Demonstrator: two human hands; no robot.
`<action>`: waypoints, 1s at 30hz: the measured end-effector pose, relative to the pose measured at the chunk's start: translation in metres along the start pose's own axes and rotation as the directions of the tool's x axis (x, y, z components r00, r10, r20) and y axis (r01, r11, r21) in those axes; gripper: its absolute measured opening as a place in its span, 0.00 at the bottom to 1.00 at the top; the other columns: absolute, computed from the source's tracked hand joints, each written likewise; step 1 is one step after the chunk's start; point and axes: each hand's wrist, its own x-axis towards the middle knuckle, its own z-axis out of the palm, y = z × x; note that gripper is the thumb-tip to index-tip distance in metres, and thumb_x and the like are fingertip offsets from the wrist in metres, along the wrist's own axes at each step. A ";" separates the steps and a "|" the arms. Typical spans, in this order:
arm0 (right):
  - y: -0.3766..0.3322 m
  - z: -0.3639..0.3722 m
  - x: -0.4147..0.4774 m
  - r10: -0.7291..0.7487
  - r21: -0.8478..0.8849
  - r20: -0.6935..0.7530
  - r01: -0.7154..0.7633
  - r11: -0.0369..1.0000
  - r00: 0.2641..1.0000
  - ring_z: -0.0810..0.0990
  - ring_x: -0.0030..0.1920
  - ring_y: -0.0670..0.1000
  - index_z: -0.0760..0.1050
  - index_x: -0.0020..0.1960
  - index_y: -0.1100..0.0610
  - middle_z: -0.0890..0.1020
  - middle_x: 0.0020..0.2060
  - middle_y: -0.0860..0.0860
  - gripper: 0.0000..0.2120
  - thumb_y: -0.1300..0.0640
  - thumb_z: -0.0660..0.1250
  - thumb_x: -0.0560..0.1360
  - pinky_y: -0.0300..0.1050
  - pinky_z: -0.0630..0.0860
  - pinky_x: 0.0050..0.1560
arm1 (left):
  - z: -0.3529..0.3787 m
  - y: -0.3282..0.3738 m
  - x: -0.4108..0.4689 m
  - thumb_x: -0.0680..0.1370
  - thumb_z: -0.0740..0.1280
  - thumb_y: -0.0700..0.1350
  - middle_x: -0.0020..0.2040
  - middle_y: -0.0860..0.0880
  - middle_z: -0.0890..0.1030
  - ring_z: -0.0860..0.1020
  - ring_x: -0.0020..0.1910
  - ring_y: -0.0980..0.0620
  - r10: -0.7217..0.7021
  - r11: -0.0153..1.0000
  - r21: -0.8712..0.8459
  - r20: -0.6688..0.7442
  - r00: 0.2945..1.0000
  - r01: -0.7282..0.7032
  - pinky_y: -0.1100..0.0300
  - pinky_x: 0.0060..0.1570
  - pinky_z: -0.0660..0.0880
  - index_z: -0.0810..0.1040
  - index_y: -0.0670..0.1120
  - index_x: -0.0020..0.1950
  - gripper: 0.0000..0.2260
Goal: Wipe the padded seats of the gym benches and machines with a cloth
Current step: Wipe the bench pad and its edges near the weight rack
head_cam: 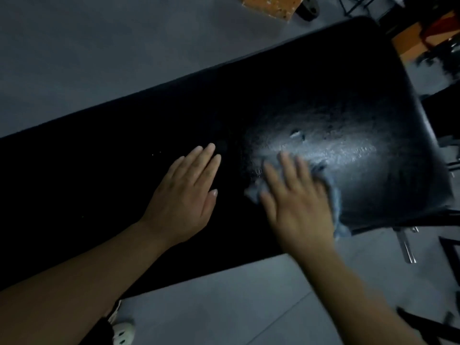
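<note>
The cloth (pixel 335 199) is pressed flat on the padded seat (pixel 323 83) under the right hand (pixel 298 195). The fingers are spread and straight, and blue edges show at three and nine o'clock of the hand. The left hand (pixel 189 192) is laid flat on the seat at nine o'clock of the cloth, with nothing held. The cloth is judged light, soft and limp, best driven under a flat palm. The seat is judged firm and slick where a wet sheen is seen.

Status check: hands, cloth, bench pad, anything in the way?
Right hand flat, pressing blue cloth on black bench pad. Left hand flat on pad. No obstruction seen.
</note>
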 end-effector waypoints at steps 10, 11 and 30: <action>-0.021 0.014 -0.063 -0.063 0.048 -0.019 0.064 0.997 0.998 0.57 0.79 0.57 0.68 0.76 0.49 0.61 0.79 0.52 0.25 0.42 0.50 0.83 0.54 0.58 0.72 | 0.020 0.004 -0.007 0.83 0.48 0.54 0.82 0.47 0.52 0.50 0.80 0.49 -0.021 0.996 0.089 -0.003 1.000 0.021 0.45 0.77 0.54 0.55 0.45 0.81 0.27; -0.006 0.009 -0.057 -0.024 0.022 -0.021 0.024 0.999 0.999 0.58 0.79 0.58 0.67 0.76 0.50 0.61 0.79 0.52 0.26 0.42 0.49 0.83 0.56 0.59 0.72 | 0.021 0.005 -0.008 0.83 0.47 0.54 0.82 0.48 0.51 0.49 0.81 0.49 -0.024 0.995 0.093 -0.001 1.000 0.024 0.46 0.78 0.53 0.54 0.45 0.81 0.27; -0.044 0.005 0.048 0.362 0.315 -0.289 -0.269 0.910 0.886 0.60 0.76 0.66 0.69 0.70 0.64 0.65 0.75 0.65 0.21 0.57 0.62 0.80 0.61 0.59 0.75 | 0.024 -0.003 -0.008 0.83 0.50 0.54 0.82 0.46 0.51 0.49 0.81 0.46 0.011 0.999 0.036 0.011 1.000 -0.011 0.46 0.77 0.49 0.54 0.45 0.81 0.27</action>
